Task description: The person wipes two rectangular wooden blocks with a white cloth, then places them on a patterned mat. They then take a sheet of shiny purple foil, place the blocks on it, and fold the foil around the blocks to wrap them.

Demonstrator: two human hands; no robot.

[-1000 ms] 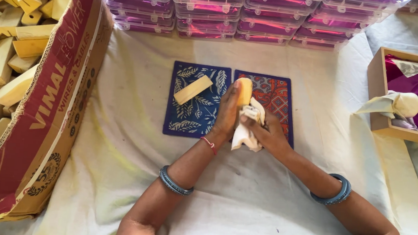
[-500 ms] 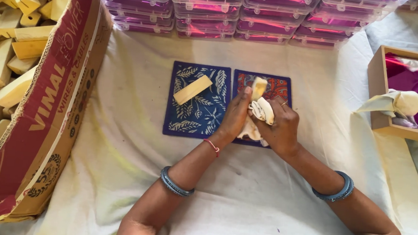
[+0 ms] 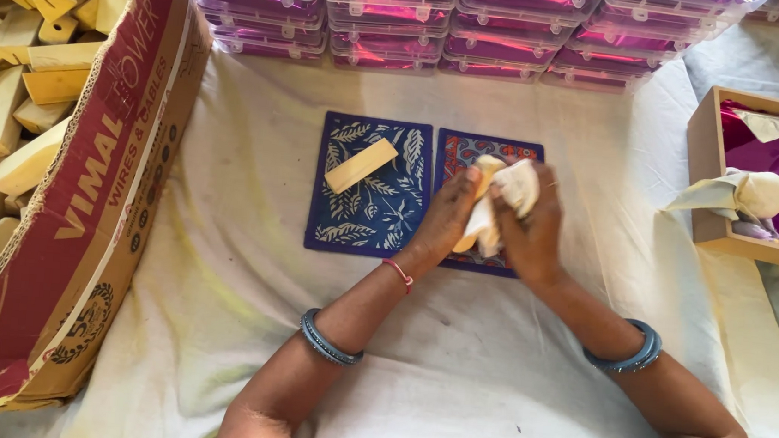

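wooden block [image 3: 484,169] clasped between both hands, white cloth [image 3: 508,189] over it

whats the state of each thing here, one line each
left hand: gripping the wooden block
wooden block: held upright, mostly hidden
right hand: pressing the cloth on the block
cloth: bunched, held
loose block: lying flat on the blue mat
blue mat: flat
cardboard box: open, full of blocks
clear boxes: stacked, closed
wooden tray: open, purple foil inside
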